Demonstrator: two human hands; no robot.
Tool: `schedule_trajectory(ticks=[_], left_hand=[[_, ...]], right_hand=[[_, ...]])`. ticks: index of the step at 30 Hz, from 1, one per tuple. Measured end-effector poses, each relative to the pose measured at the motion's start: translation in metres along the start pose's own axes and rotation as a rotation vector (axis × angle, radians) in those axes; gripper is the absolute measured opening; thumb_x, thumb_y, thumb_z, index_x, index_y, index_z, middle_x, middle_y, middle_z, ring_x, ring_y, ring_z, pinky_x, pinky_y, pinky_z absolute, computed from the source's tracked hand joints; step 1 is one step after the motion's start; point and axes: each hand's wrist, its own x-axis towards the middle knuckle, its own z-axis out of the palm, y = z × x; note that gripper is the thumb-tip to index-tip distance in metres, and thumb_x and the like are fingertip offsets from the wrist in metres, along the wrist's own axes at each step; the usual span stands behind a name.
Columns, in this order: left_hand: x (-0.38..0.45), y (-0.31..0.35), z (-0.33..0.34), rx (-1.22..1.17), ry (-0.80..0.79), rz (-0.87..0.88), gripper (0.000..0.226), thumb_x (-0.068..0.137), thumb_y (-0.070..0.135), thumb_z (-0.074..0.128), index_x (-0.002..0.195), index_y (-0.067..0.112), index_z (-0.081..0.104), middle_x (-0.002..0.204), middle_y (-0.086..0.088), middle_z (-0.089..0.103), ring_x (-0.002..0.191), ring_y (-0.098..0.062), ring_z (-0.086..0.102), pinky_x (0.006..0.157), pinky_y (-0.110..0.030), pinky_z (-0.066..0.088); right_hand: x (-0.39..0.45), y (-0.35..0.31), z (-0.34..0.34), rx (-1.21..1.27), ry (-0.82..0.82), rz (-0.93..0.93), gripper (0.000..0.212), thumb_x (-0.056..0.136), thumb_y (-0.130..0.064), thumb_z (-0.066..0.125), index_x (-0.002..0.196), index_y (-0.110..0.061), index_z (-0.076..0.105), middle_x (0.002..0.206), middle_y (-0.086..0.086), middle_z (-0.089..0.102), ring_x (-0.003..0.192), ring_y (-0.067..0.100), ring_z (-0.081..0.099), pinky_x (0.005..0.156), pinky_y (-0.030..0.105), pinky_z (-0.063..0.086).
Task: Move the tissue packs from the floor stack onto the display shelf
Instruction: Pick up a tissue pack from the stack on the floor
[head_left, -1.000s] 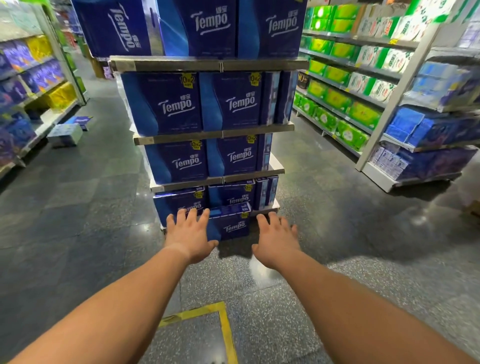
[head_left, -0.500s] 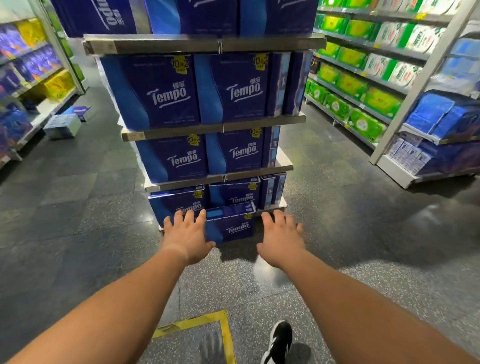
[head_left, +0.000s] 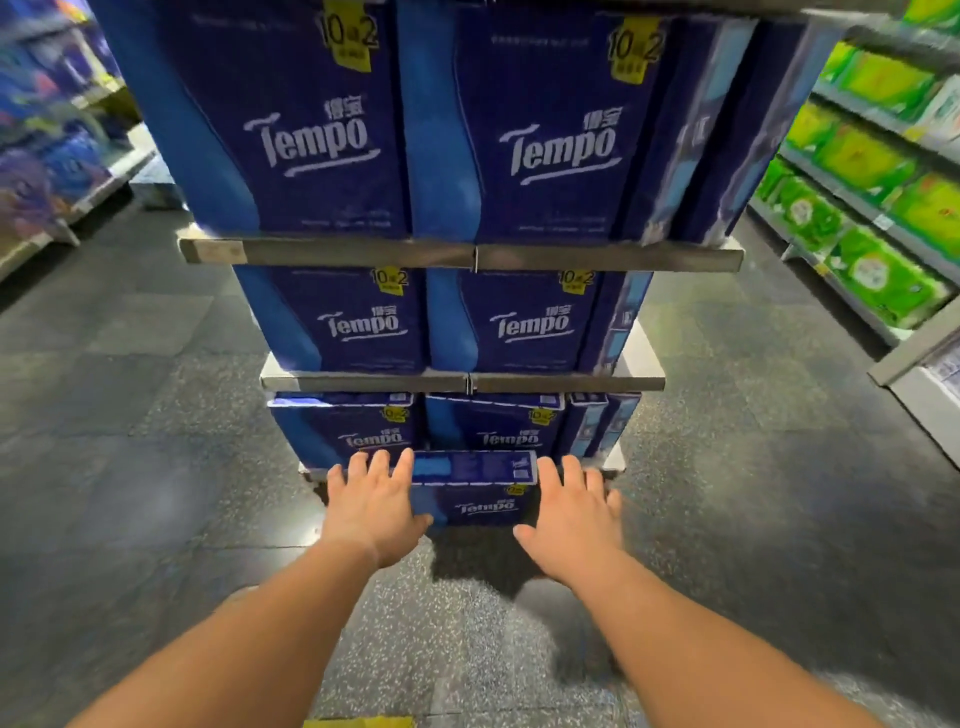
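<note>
A dark blue Tempo tissue pack (head_left: 474, 491) stands on the floor against the foot of the display shelf (head_left: 566, 383). My left hand (head_left: 375, 506) lies at the pack's left side and my right hand (head_left: 571, 514) at its right side. Both have their fingers spread and their thumbs curl toward the pack's front; whether they press on it I cannot tell. The shelf's tiers hold more Tempo packs (head_left: 511, 130), which fill the levels above. The pack's underside and back are hidden.
A shelf of green tissue packs (head_left: 872, 208) runs along the right aisle. A shelf of blue and purple packs (head_left: 47, 171) lines the left, with a pale box (head_left: 156, 182) on the floor near it. Yellow floor tape (head_left: 358, 722) lies by my feet. Dark tiled floor lies on both sides.
I have moved closer and lower to the shelf. Both hands have reached forward from in front of the floor pack to either side of it.
</note>
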Motion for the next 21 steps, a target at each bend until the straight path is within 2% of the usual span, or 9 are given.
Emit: schedule_trajectory(ticks=[4,8,11,14,18,21], left_hand=[[0.064,-0.003,0.068,-0.022,-0.022,-0.026,0.09,0.085,0.071,0.048,0.156,0.028,0.014,0.149,-0.001,0.037,0.138,-0.03,0.029,0.116,-0.054,0.023],[0.131,-0.016,0.157,-0.023,-0.06,-0.006,0.091,0.082,0.074,0.05,0.154,0.027,0.019,0.149,-0.002,0.038,0.139,-0.031,0.028,0.115,-0.055,0.024],[0.184,-0.029,0.231,-0.033,-0.114,0.018,0.097,0.083,0.072,0.052,0.157,0.024,0.012,0.159,-0.004,0.023,0.149,-0.03,0.012,0.117,-0.057,0.015],[0.233,-0.036,0.301,0.001,-0.119,0.055,0.1,0.084,0.07,0.054,0.158,0.019,0.009,0.166,-0.004,0.012,0.153,-0.028,0.002,0.119,-0.061,0.009],[0.291,-0.038,0.377,0.069,-0.141,0.099,0.102,0.087,0.073,0.046,0.16,0.017,0.001,0.168,-0.002,-0.004,0.153,-0.025,-0.007,0.119,-0.06,0.006],[0.325,-0.035,0.423,0.078,-0.165,0.1,0.106,0.084,0.076,0.047,0.159,0.022,-0.004,0.167,-0.001,-0.012,0.153,-0.027,-0.007,0.12,-0.059,0.005]], right_hand=[[0.066,0.004,0.06,0.015,-0.05,-0.02,0.092,0.087,-0.059,0.062,0.156,-0.027,0.011,0.163,0.007,0.015,0.147,0.034,0.018,0.117,0.057,0.023],[0.131,0.007,0.149,-0.026,-0.093,-0.025,0.095,0.088,-0.062,0.06,0.158,-0.026,0.008,0.165,0.009,0.01,0.149,0.036,0.013,0.118,0.057,0.021],[0.186,0.01,0.222,-0.052,-0.132,-0.018,0.097,0.089,-0.06,0.059,0.16,-0.024,0.004,0.168,0.01,0.003,0.153,0.037,0.005,0.118,0.058,0.017],[0.238,0.015,0.291,-0.053,-0.171,-0.01,0.097,0.093,-0.05,0.059,0.16,-0.024,-0.006,0.169,0.005,-0.011,0.154,0.032,-0.011,0.12,0.059,0.006],[0.292,0.024,0.37,-0.044,-0.052,-0.08,0.092,0.094,-0.051,0.056,0.161,-0.018,0.002,0.169,0.009,-0.003,0.155,0.03,-0.007,0.12,0.06,0.004],[0.328,0.032,0.411,-0.034,-0.077,-0.041,0.095,0.093,-0.05,0.059,0.161,-0.017,0.001,0.169,0.009,-0.005,0.155,0.029,-0.008,0.121,0.06,0.003]])
